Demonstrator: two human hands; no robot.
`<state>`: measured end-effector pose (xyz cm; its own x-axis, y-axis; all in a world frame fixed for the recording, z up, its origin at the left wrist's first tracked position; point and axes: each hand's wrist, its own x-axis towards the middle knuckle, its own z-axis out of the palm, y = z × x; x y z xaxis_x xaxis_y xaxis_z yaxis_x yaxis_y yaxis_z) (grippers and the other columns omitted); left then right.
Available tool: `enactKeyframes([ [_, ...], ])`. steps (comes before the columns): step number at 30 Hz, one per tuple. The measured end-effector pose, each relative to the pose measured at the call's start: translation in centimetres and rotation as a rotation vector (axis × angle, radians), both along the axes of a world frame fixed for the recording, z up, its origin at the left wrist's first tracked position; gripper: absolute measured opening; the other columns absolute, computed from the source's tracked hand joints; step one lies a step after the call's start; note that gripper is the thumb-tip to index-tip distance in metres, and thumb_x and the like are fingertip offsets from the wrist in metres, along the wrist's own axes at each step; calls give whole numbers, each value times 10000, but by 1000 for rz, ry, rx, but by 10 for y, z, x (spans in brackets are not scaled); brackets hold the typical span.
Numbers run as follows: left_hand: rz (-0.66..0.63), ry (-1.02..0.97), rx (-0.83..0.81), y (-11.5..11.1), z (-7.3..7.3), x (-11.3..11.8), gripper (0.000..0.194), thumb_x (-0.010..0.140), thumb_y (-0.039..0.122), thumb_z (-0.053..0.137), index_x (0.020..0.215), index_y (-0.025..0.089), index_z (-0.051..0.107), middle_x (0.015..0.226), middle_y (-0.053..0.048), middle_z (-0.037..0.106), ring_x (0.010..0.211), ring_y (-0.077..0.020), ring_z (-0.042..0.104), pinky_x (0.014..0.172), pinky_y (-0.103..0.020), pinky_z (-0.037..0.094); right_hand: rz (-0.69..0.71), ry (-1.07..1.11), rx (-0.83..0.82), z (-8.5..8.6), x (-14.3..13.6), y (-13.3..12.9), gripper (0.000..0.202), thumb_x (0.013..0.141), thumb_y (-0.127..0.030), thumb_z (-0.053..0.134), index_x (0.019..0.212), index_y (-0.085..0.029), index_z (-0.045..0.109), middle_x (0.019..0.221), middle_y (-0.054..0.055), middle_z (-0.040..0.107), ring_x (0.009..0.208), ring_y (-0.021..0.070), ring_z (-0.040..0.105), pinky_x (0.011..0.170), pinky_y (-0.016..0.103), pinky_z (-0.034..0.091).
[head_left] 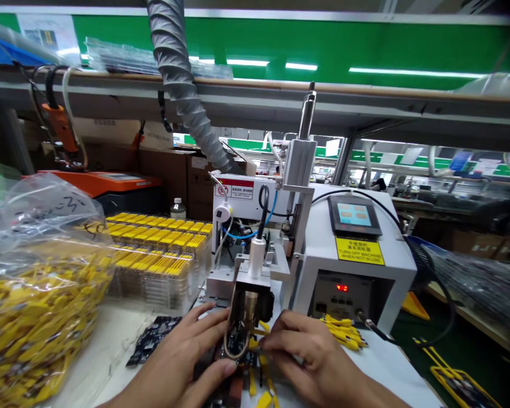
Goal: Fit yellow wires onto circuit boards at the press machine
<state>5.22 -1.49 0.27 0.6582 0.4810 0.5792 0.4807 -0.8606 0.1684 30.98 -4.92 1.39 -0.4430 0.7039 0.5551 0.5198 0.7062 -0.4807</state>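
Both of my hands are at the working head of a bench machine (255, 260) with a metal nozzle and a looped tube. My left hand (191, 354) lies at the left of the nozzle, fingers apart, its thumb near small dark parts (237, 340) under the head. My right hand (304, 351) is at the right side, thumb and fingers pinched together close to a yellow piece; what they hold is too small to make out. Yellow strips (263, 399) lie below, between the hands. Left of my left hand is a pile of black circuit boards (153, 337).
A clear bag of yellow parts (38, 323) fills the left side. Behind it stand stacked trays of yellow parts (157, 243). Yellow connectors (344, 331) lie right of the machine, below its control box (352, 243). A grey hose (182, 73) hangs overhead.
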Motion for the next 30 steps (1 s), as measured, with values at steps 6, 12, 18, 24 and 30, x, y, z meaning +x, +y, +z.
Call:
enactKeyframes([
  [6,6,-28,-10,-3,8,4,453,909,298,616,1361,284,578,1322,-61,670,1189,-291,645,1003,-489,519,13,21,-10,9,4,-3,247,890,-126,532,868,-138,777,744,87,673,683,169,639,596,240,462],
  [12,47,-20,35,-6,8,3,399,895,343,646,1281,243,645,1269,-90,700,1176,-317,650,945,-483,561,66,55,34,17,9,-2,199,860,-104,583,875,-126,780,718,75,674,649,146,634,569,215,454],
  [18,44,-38,90,-3,-2,0,469,913,345,633,1370,264,566,1295,-69,687,1182,-294,649,957,-466,555,45,46,90,11,7,-1,214,891,-118,565,907,-106,778,751,107,680,676,170,653,595,239,483],
  [24,56,-29,176,-1,-2,1,412,938,375,596,1331,252,586,1252,-67,711,1148,-285,673,930,-465,567,28,27,84,8,5,-2,236,914,-131,549,930,-106,783,766,120,679,682,184,654,598,255,496],
  [30,72,-20,263,-6,7,5,310,974,402,535,1199,216,640,1154,-80,751,1079,-274,709,883,-423,597,26,56,99,7,3,-1,221,909,-119,561,916,-103,781,761,114,682,680,175,649,604,242,500],
])
